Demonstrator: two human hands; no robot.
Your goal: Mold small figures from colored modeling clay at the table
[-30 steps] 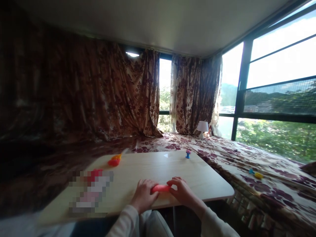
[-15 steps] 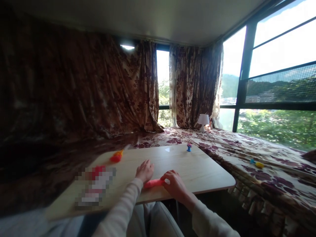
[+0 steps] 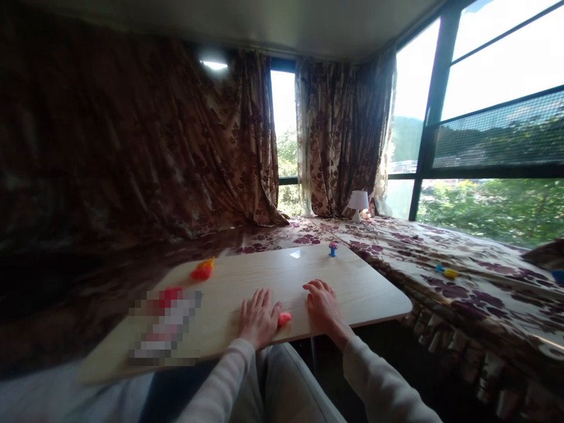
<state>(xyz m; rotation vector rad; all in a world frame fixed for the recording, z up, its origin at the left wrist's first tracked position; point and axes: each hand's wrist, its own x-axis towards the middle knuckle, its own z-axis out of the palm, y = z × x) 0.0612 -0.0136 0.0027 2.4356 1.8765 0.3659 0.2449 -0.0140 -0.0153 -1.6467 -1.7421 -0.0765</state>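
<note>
A pinkish-red roll that looks like modelling clay (image 3: pixel 284 319) lies near the front edge of the light wooden table (image 3: pixel 361 294). My left hand (image 3: pixel 259 317) rests flat over it with fingers stretched forward, so only the roll's right end shows beside the thumb. To the right, apart from the clay, my right hand (image 3: pixel 322 302) is lowered to the tabletop. Its fingers are loosely bent and apart, and nothing shows in them.
Towards the left stand a red and yellow lump (image 3: pixel 202 270), a red piece (image 3: pixel 170 296) and a pixelated flat item (image 3: pixel 163 332). A small blue and purple toy (image 3: pixel 333 249) is at the far edge. A blue-yellow object (image 3: pixel 447 272) lies on the flowered bedspread (image 3: pixel 467 291), near a white lamp (image 3: pixel 358 202).
My right hand has let go of the clay roll and moved right. My left hand has flattened over the roll and now covers most of it. The view has tilted slightly down.
</note>
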